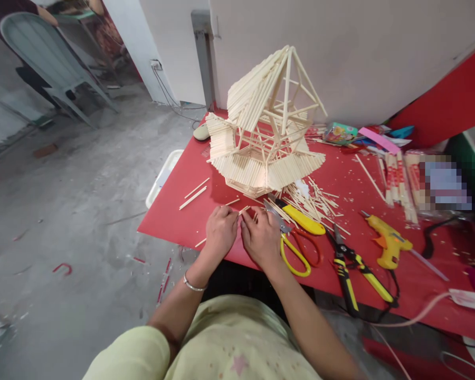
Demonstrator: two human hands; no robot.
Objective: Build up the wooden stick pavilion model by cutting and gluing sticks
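My left hand (220,231) and my right hand (261,237) rest side by side on the red table (174,221) near its front edge, both with fingers curled. They pinch thin wooden sticks (243,209) between the fingertips. Just beyond them stands a house model built of pale wooden sticks (265,132) with a steep roof. A heap of loose cut sticks (312,198) lies to the right of the hands.
Scissors with yellow and red handles (296,248), a yellow utility knife (301,217), black-and-yellow snips (348,264) and a yellow glue gun (388,243) lie at right. Packs of sticks (396,179) sit further back. A white tray (160,177) hangs off the table's left edge; grey floor lies left.
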